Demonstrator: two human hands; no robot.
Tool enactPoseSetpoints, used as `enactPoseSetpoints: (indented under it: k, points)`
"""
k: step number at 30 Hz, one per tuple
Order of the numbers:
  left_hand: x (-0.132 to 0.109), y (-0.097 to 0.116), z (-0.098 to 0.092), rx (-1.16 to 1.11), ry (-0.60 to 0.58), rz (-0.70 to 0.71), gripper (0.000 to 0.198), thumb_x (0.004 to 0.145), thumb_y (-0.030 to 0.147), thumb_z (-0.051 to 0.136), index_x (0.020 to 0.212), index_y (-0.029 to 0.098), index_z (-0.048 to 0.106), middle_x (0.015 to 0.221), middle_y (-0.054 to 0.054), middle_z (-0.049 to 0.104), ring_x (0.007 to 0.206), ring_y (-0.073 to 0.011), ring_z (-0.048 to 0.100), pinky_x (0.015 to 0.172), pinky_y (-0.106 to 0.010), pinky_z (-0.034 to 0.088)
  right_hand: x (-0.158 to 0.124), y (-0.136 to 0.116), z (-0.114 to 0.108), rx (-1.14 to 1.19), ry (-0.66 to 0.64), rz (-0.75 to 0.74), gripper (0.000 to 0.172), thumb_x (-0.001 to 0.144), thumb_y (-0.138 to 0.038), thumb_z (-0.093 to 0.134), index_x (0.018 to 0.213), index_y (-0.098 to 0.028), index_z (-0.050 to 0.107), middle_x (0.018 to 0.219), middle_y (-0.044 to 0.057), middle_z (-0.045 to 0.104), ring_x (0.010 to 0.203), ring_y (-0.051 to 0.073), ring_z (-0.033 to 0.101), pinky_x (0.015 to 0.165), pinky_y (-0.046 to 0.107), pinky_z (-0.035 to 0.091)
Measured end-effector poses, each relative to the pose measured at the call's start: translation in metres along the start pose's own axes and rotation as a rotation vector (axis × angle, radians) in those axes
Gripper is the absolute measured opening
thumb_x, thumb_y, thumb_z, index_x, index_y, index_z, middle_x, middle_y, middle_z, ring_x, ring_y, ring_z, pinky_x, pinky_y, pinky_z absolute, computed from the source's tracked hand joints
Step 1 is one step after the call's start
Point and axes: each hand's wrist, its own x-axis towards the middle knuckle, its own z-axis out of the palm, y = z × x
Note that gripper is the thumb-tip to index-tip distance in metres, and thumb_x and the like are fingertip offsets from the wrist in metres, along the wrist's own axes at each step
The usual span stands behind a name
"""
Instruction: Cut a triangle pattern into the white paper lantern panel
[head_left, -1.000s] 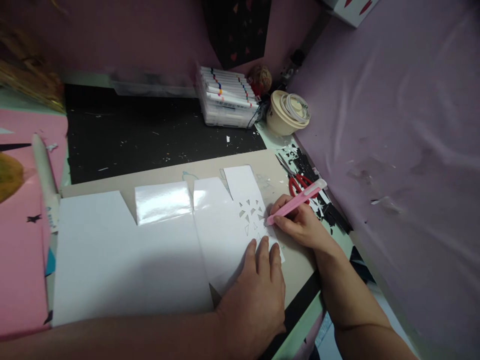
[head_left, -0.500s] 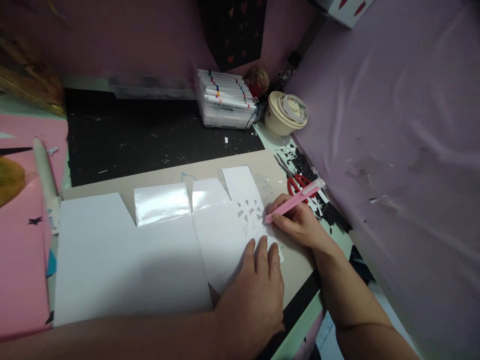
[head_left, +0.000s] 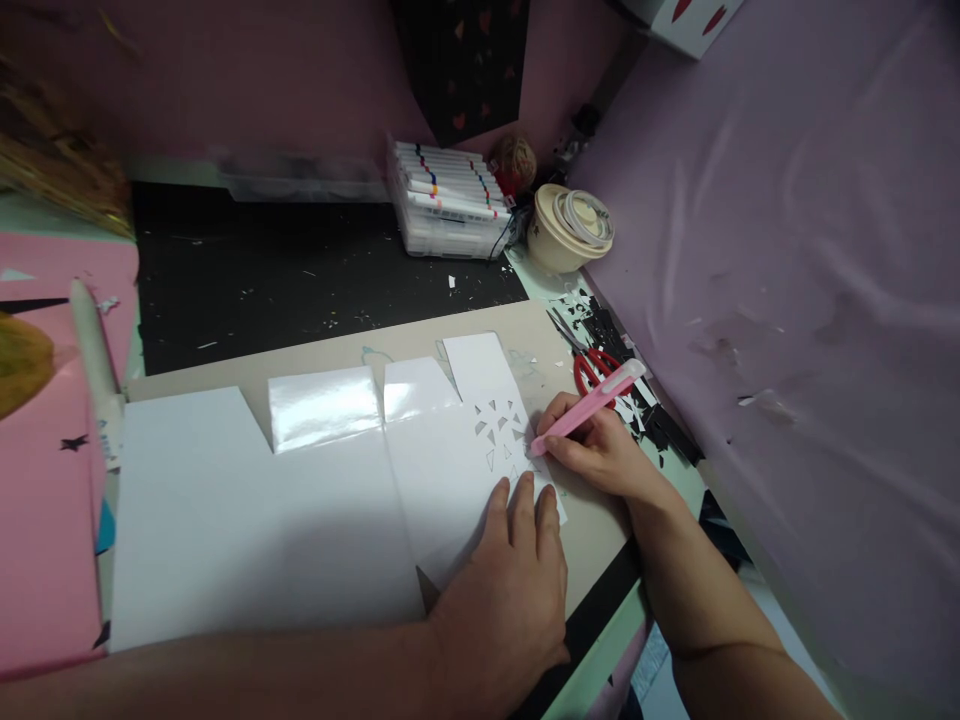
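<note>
A large sheet of white card (head_left: 247, 530) with folded flaps and notches lies on a beige board (head_left: 592, 540). Near its right edge is a cluster of small cut-out holes, with a few pencilled shapes just below them. My left hand (head_left: 510, 570) rests flat on the card under this cluster, fingers spread. In my right hand (head_left: 592, 445) is a slim pink craft knife (head_left: 589, 405), held like a pen. Its lower end meets the card's right edge beside the holes; the blade is too small to make out.
Red-handled scissors (head_left: 592, 368) lie beyond my right hand, among black and white paper scraps (head_left: 645, 415). Behind are a box of markers (head_left: 454, 205) and a cream tub (head_left: 559, 240). Pink paper (head_left: 45, 540) lies at left. A purple-covered wall (head_left: 810, 300) rises at right.
The craft knife's lower end has moved slightly down along the card's edge, with my right hand shifting a little. My left hand stays in place.
</note>
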Motion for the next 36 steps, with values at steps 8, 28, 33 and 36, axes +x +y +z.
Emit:
enactPoseSetpoints:
  k: [8, 28, 33, 36]
  points:
    - [0.0004, -0.0015, -0.0026, -0.002, -0.026, -0.005, 0.083, 0.069, 0.072, 0.066, 0.121, 0.007, 0.068, 0.132, -0.024, 0.062, 0.126, -0.0448, 0.052, 0.102, -0.056, 0.041, 0.0001, 0.0001, -0.0001, -0.026, -0.007, -0.007, 0.011, 0.079, -0.01, 0.058, 0.082, -0.019, 0.063, 0.077, 0.0, 0.065, 0.069, 0.013, 0.057, 0.062, 0.025, 0.043]
    - [0.0009, -0.0017, -0.0021, -0.011, -0.03, 0.008, 0.083, 0.07, 0.071, 0.067, 0.121, 0.005, 0.068, 0.133, -0.026, 0.06, 0.126, -0.0464, 0.051, 0.101, -0.058, 0.041, 0.0007, 0.0066, 0.0013, -0.045, 0.066, -0.015, 0.009, 0.084, -0.012, 0.06, 0.084, -0.019, 0.065, 0.081, 0.001, 0.066, 0.072, 0.013, 0.06, 0.062, 0.025, 0.044]
    - [0.0008, -0.0024, -0.0039, -0.009, -0.044, 0.007, 0.083, 0.071, 0.071, 0.066, 0.122, 0.006, 0.067, 0.134, -0.025, 0.06, 0.127, -0.0454, 0.051, 0.102, -0.057, 0.041, 0.0014, 0.0043, 0.0028, -0.028, 0.068, -0.004, 0.008, 0.084, -0.013, 0.06, 0.085, -0.019, 0.065, 0.082, 0.002, 0.067, 0.073, 0.014, 0.061, 0.063, 0.026, 0.045]
    - [0.0012, -0.003, -0.0049, -0.005, -0.048, 0.013, 0.08, 0.072, 0.07, 0.065, 0.122, 0.008, 0.068, 0.133, -0.024, 0.06, 0.127, -0.0447, 0.051, 0.102, -0.056, 0.041, 0.0016, 0.004, 0.0012, 0.001, 0.073, 0.021, 0.002, 0.084, -0.017, 0.063, 0.084, -0.019, 0.064, 0.081, 0.002, 0.068, 0.07, 0.014, 0.06, 0.06, 0.027, 0.044]
